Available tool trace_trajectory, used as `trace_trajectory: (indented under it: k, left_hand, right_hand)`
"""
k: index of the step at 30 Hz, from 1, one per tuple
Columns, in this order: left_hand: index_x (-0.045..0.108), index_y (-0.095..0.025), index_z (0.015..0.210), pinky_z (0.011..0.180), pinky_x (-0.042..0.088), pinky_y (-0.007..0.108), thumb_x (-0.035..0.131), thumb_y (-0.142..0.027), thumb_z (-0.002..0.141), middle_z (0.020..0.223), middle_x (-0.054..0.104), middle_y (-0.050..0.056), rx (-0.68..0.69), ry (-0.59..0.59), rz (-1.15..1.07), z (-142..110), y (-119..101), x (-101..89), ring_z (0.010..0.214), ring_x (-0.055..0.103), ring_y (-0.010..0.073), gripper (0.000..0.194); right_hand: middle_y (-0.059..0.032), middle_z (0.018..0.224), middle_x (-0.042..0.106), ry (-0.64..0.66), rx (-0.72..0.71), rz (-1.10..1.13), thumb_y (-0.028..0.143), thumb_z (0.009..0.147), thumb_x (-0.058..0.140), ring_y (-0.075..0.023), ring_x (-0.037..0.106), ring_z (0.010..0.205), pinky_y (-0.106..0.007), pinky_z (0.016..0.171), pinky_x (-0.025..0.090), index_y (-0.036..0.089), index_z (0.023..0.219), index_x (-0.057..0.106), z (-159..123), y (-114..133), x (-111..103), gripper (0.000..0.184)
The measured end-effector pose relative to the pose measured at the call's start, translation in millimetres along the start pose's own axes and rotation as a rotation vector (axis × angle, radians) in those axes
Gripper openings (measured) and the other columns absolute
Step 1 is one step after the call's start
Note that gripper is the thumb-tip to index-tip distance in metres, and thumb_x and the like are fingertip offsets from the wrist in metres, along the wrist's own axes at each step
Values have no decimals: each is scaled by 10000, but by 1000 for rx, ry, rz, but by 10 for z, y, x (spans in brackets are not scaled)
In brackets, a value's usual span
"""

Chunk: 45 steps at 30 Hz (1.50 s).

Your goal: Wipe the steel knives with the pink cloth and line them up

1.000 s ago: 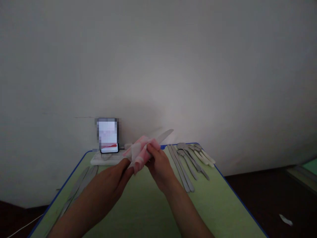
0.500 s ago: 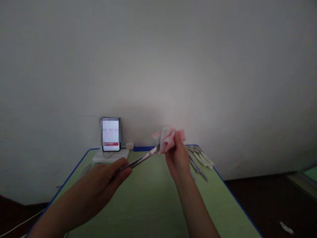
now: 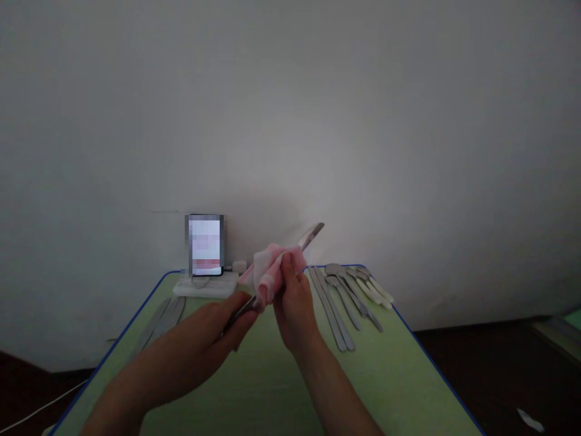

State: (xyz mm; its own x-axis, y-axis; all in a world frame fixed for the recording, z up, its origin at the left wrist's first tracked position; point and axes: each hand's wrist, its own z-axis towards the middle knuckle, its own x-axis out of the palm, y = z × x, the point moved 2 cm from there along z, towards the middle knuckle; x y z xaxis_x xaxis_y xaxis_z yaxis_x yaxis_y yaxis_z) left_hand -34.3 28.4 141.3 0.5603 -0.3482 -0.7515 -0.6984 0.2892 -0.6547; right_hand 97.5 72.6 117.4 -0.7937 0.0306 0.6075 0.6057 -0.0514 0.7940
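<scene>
My left hand [image 3: 204, 336] is closed around the handle of a metal table knife [image 3: 313, 236], which slants up to the right. In my right hand [image 3: 295, 303] is a bunched pink and white cloth [image 3: 267, 272], wrapped around the middle of the knife. The blade end sticks out past the cloth at the upper right. Both hands are close together above the green table [image 3: 254, 387], and the cloth hides the knife's middle.
Silver spoons [image 3: 338, 272], long thin metal utensils [image 3: 331, 312] and cream-handled cutlery [image 3: 376, 293] lie on the right. Flat metal knives [image 3: 170, 318] lie on the left. A lit phone [image 3: 206, 245] stands by a white power strip [image 3: 206, 286] near the wall [image 3: 290, 121].
My right hand and the cloth have slid down and left along the knife towards my left hand. The blade end, covered before, now shows.
</scene>
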Motion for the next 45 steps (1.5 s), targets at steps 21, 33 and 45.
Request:
trace_trajectory:
  k: [21,33,45]
  left_hand:
    - [567,-183,689,519,384,170,354,-358,911,583,589,-29,147,-106,17,84,-191,-41,520,526,90,354]
    - [532,-193,666,537,372,208,317,-461,913,603,561,-31,53,3,-83,34,-32,-42,563,517,110,423]
    - [436,-206,682,530,309,240,257,-504,903,608,466,-36,-1,-1,39,39,111,3,549,422,124,413]
  right_hand:
    - [34,543,492,-54,3,-17,582,775,478,-83,426,455,-198,395,278,173,724,514,-186,-24,157,414]
    - [71,465,404,-151,-105,-16,575,770,498,-64,333,395,-186,372,257,184,677,486,-36,63,19,403]
    - [74,451,435,-186,-132,-27,565,728,567,-69,370,399,-196,400,302,179,631,508,116,70,-155,403]
